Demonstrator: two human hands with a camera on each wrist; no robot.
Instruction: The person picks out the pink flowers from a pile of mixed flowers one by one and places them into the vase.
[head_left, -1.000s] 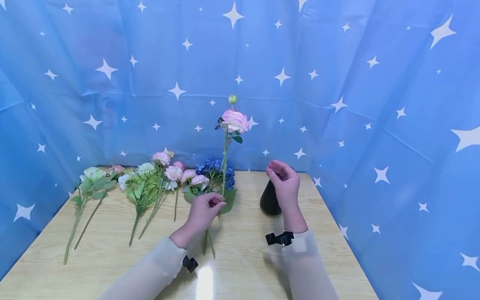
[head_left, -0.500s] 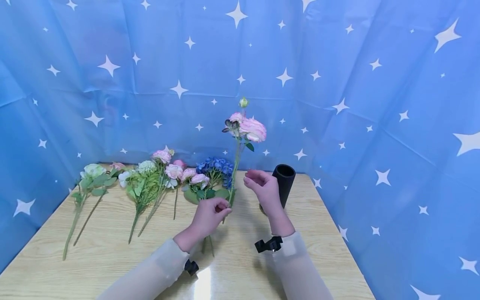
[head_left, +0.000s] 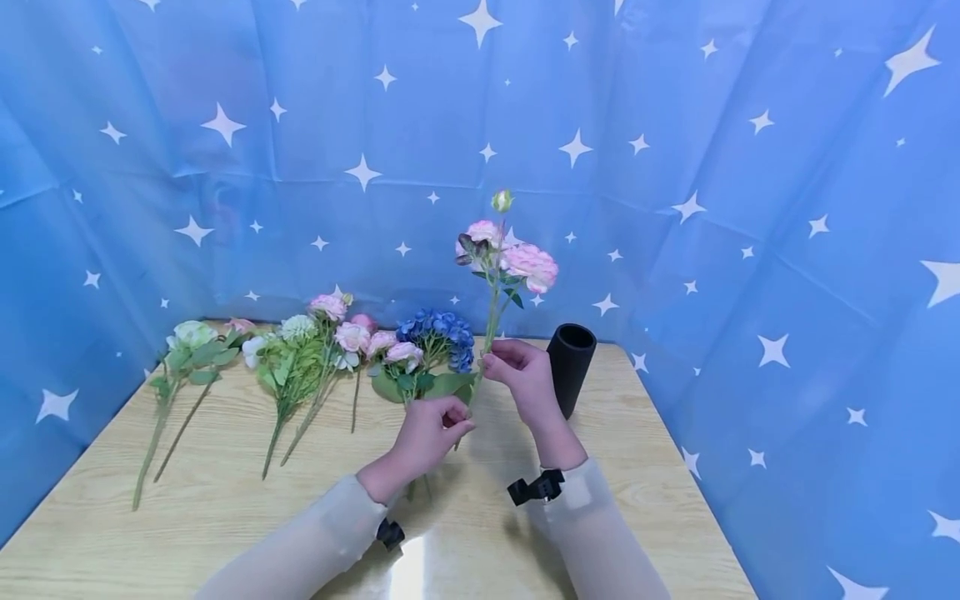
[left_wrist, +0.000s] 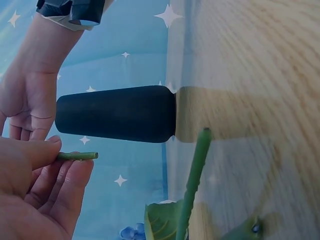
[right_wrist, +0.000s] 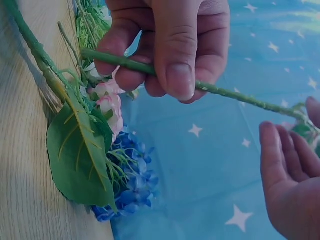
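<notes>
My left hand (head_left: 456, 427) pinches the lower stem of a pink flower sprig (head_left: 531, 263) and holds it upright, tilted right, above the table. In the right wrist view the left hand (right_wrist: 150, 70) has thumb and fingers curled round the green stem (right_wrist: 235, 95). My right hand (head_left: 491, 360) is at the stem higher up, fingers loosely spread; the right hand (right_wrist: 290, 150) shows an open palm with fingertips next to the stem. A black vase (head_left: 570, 367) stands just right of that hand. In the left wrist view the stem's cut end (left_wrist: 75, 156) sticks out of my fingers, the vase (left_wrist: 117, 114) behind.
Several artificial flowers lie in a row at the back of the wooden table (head_left: 225, 517): a blue hydrangea (head_left: 438, 329), pink roses (head_left: 352, 337), white-green blooms (head_left: 191, 335). Blue starred cloth (head_left: 750, 208) encloses the table on three sides.
The left hand has carried the pink sprig to the right, toward the vase. The right hand has left the vase and come left to the stem.
</notes>
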